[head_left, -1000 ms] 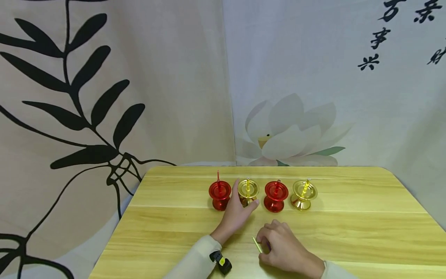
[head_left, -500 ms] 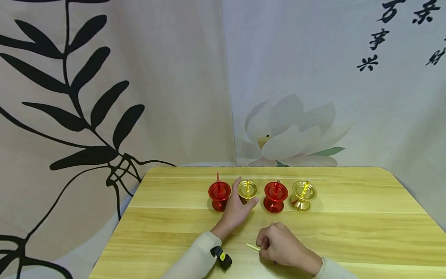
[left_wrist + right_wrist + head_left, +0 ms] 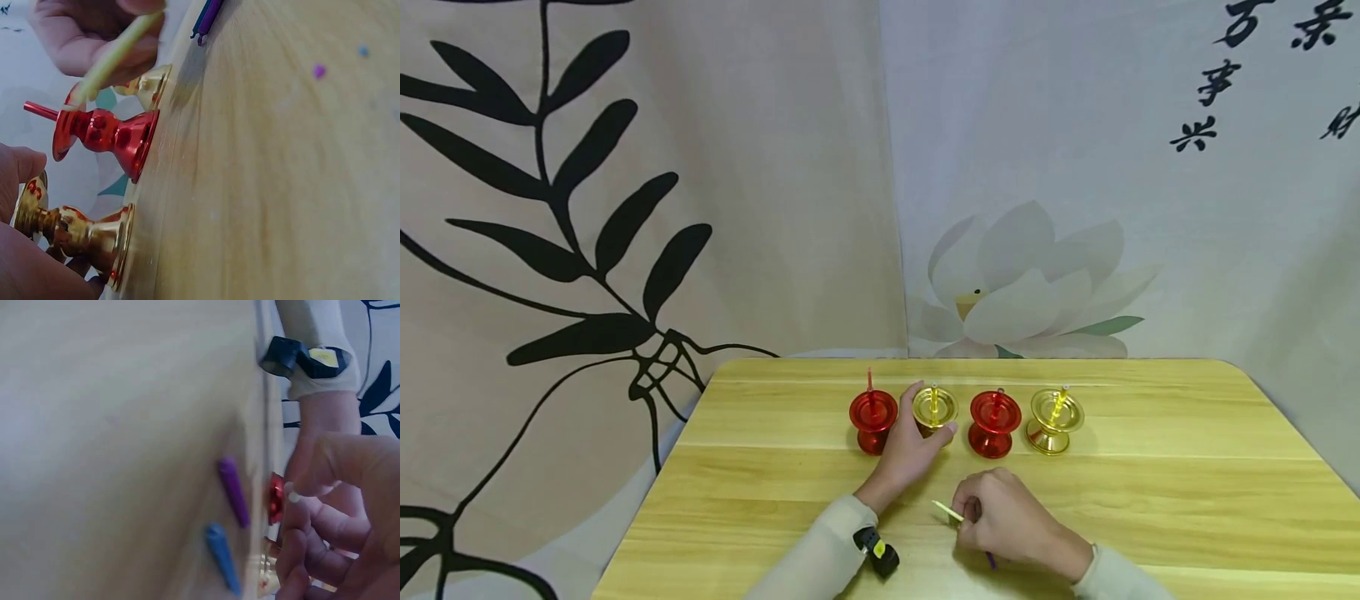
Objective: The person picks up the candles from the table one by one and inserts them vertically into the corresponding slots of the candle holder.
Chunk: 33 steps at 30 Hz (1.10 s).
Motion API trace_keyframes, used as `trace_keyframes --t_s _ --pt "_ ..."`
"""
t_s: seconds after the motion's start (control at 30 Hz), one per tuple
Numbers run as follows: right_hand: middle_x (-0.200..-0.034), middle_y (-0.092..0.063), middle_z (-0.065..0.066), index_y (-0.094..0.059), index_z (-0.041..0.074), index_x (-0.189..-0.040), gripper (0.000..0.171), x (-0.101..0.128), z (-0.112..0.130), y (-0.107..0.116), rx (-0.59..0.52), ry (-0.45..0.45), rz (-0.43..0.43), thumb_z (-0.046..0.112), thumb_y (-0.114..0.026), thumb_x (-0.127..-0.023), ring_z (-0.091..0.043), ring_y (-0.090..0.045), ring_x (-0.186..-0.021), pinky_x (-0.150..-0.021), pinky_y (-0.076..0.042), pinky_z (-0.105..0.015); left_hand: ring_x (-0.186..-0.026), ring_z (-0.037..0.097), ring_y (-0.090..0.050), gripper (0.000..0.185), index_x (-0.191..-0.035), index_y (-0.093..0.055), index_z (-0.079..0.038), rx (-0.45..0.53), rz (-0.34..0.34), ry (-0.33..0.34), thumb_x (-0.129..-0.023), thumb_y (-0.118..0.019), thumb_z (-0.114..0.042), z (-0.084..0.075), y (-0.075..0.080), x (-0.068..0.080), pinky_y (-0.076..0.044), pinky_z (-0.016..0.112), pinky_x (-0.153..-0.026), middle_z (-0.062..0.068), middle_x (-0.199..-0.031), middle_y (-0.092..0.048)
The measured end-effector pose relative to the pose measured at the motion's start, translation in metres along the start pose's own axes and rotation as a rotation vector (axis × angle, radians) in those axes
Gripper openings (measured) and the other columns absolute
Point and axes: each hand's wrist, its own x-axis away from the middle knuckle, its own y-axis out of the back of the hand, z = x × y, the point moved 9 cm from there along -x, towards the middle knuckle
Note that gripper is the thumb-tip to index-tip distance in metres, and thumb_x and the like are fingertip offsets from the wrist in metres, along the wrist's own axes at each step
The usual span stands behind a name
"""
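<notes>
My left hand [image 3: 904, 462] holds a gold candle holder [image 3: 936, 407], thumb at its right and fingers at its left; the left wrist view shows this holder [image 3: 87, 231] upright on the table, fingers round its stem. Between thumb and fingertips my right hand [image 3: 1011, 517] pinches a thin pale yellow candle [image 3: 947, 510], its free end pointing to the upper left, in front of the holders. Much of that candle is hidden by the right hand. Below the right hand lie a purple candle [image 3: 234, 490] and a blue candle [image 3: 223, 556].
A red holder [image 3: 872, 411] with a thin red stick stands left of the held one. To its right are another red holder [image 3: 992, 421] and a second gold holder [image 3: 1054, 417]. The wooden table [image 3: 1150, 517] ends at a printed curtain [image 3: 775, 183].
The pale candle in my right hand has turned from steep to a flatter slant and its tip has shifted slightly left. The right hand moved up slightly; the left hand stayed on the gold holder.
</notes>
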Motion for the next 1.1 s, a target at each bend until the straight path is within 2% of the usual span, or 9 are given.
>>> trace_keyframes --t_s 0.3,0.53,0.67,0.9,1.1 --pt "-0.073 -0.066 0.014 -0.069 0.021 -0.075 0.027 -0.013 0.009 0.024 0.015 0.089 -0.149 -0.005 -0.074 -0.069 0.001 -0.06 -0.067 -0.06 -0.054 -0.022 -0.138 0.038 -0.059 0.085 -0.166 -0.033 -0.006 -0.005 0.007 0.002 -0.1 -0.08 -0.029 0.001 0.0 0.0 -0.042 0.059 -0.119 0.025 -0.147 -0.061" --pt "-0.076 -0.068 0.015 -0.072 0.018 -0.076 0.023 -0.023 0.009 0.033 -0.002 0.082 -0.217 -0.004 -0.077 -0.074 -0.002 -0.063 -0.069 -0.062 -0.056 -0.024 -0.135 0.042 -0.061 0.083 -0.165 -0.033 -0.002 0.014 0.015 -0.039 -0.1 -0.081 -0.024 -0.005 0.001 0.003 -0.043 0.062 -0.117 0.027 -0.144 -0.062" --pt "-0.075 -0.068 0.015 -0.072 0.018 -0.076 0.022 -0.03 0.009 0.037 -0.008 0.072 -0.248 -0.003 -0.076 -0.076 0.0 -0.062 -0.068 -0.061 -0.056 -0.024 -0.138 0.041 -0.06 0.082 -0.165 -0.033 -0.002 0.022 0.018 -0.033 -0.102 -0.081 -0.022 -0.003 0.0 0.003 -0.042 0.06 -0.119 0.026 -0.145 -0.062" --pt "-0.073 -0.069 0.014 -0.069 0.019 -0.073 0.026 -0.039 0.012 0.043 0.003 0.113 -0.323 -0.006 -0.076 -0.074 0.001 -0.062 -0.066 -0.059 -0.057 -0.024 -0.144 0.039 -0.054 0.075 -0.163 -0.037 -0.005 0.071 0.016 -0.031 -0.1 -0.079 -0.006 -0.004 0.0 0.003 -0.039 0.059 -0.122 0.025 -0.15 -0.059" --pt "-0.074 -0.072 0.01 -0.076 0.013 -0.08 0.019 -0.045 0.012 0.046 -0.003 0.092 -0.36 -0.005 -0.075 -0.076 -0.001 -0.065 -0.066 -0.059 -0.058 -0.024 -0.137 0.034 -0.059 0.077 -0.162 -0.036 -0.004 0.042 0.016 -0.077 -0.094 -0.072 0.005 -0.004 0.001 0.004 -0.047 0.051 -0.114 0.025 -0.145 -0.062"
